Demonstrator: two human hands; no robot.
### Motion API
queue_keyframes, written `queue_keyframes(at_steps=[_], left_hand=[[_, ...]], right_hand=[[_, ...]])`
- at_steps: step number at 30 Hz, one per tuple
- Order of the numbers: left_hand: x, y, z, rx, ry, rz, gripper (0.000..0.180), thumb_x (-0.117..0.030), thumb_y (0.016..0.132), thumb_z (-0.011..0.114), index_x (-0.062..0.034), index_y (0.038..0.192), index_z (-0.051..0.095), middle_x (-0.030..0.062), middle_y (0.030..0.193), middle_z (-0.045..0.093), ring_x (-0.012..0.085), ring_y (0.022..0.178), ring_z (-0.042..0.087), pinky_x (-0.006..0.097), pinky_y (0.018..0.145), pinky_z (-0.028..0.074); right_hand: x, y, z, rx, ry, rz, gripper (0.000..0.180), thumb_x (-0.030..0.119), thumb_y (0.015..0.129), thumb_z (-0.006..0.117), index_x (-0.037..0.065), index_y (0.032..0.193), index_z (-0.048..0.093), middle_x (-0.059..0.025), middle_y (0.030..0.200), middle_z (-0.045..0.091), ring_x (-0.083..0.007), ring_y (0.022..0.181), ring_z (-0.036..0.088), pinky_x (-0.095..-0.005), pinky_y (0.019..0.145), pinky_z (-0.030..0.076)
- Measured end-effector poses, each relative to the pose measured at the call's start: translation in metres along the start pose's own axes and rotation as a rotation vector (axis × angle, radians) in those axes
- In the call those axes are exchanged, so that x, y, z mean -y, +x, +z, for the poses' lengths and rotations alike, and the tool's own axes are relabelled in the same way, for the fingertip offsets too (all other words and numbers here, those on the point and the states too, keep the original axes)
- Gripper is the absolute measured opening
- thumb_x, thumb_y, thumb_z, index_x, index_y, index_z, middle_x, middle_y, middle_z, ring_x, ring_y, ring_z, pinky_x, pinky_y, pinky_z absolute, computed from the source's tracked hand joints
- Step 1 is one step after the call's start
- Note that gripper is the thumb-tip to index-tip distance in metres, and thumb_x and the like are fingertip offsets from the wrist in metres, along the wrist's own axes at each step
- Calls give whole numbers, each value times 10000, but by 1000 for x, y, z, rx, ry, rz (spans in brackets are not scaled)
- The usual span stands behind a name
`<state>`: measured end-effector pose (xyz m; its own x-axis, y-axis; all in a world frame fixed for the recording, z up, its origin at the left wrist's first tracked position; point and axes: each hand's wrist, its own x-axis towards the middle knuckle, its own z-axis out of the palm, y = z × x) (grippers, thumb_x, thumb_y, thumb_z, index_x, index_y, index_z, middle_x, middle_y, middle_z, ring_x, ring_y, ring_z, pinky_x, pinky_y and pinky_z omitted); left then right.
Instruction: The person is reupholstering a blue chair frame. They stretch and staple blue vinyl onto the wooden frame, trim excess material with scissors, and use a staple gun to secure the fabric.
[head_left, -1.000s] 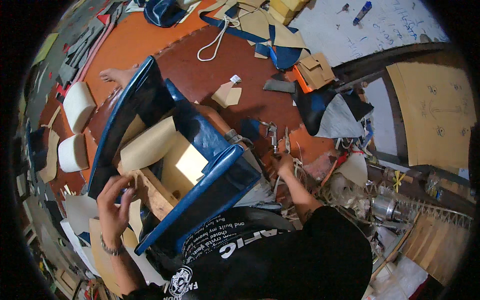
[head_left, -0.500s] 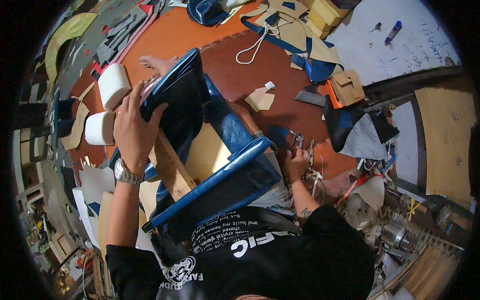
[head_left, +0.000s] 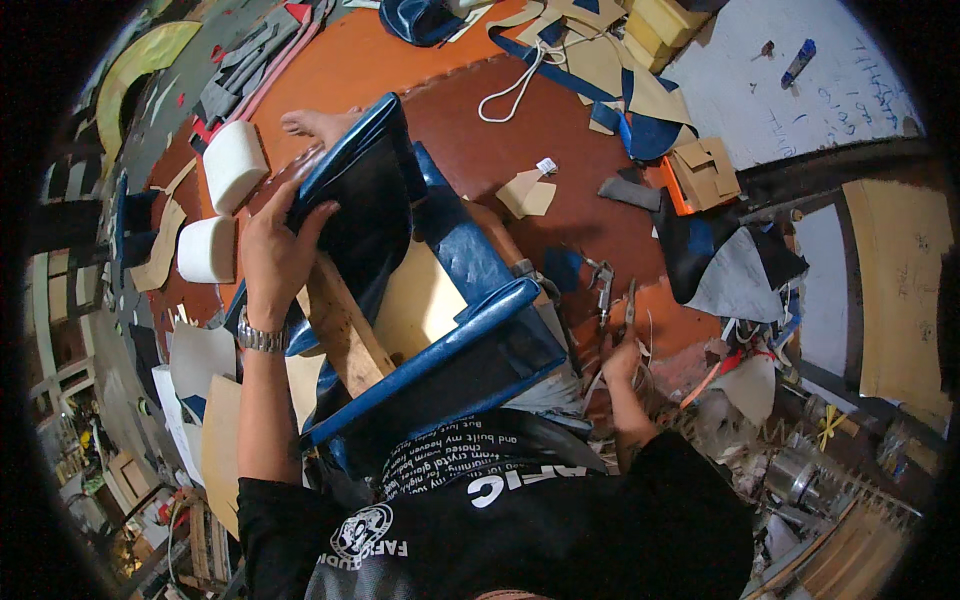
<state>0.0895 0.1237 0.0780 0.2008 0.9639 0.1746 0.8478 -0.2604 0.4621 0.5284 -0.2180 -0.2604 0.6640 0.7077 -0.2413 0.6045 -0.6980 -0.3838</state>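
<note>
Across the person's lap sits a blue-covered frame (head_left: 455, 385), tilted, with a bare wooden board (head_left: 350, 335) inside. The left hand (head_left: 277, 250) grips its far-left panel, thumb spread wide from the fingers. Beside a metal spray gun (head_left: 603, 290), the right hand (head_left: 621, 362) is partly curled at a pointed metal tool (head_left: 629, 308); whether it holds either cannot be told.

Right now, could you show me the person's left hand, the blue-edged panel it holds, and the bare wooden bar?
Left hand (head_left: 272, 255): head view, back of the hand.
Blue-edged panel (head_left: 365, 200): head view, its dark inner face.
Wooden bar (head_left: 347, 335): head view, middle of its length.
</note>
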Motion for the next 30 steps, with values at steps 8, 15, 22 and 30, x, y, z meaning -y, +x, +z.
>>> queue_keyframes(at_steps=[8,15,22,30], left_hand=[[-8,1,-3,20,21,-16,489,-326,901,850,-99,1319,735,184,1094,787,333,968,763,404,865,579],[-7,2,3,-4,10,-9,434,-346,908,833,-95,1251,743,179,1046,780,358,937,751,426,818,572],[-12,-1,-2,-36,7,6,368,-314,894,830,-137,1204,745,151,1014,776,365,908,742,452,782,567],[1,-2,0,34,-12,18,473,-268,936,803,-82,1354,684,192,1125,765,336,1006,750,408,872,578]], right_hand=[[16,44,-41,440,628,581,458,124,982,715,44,1410,576,-129,1117,743,-266,1029,711,-419,932,548],[218,73,-106,258,946,-547,520,102,880,884,43,1327,624,-60,1179,768,-148,1092,708,-339,957,574],[389,47,-101,713,1058,-511,613,196,827,944,-42,1199,519,-190,1020,764,-228,953,760,-335,825,603],[423,32,-62,408,455,-534,357,129,828,898,-13,1024,636,-55,833,699,-162,724,653,-359,706,574]])
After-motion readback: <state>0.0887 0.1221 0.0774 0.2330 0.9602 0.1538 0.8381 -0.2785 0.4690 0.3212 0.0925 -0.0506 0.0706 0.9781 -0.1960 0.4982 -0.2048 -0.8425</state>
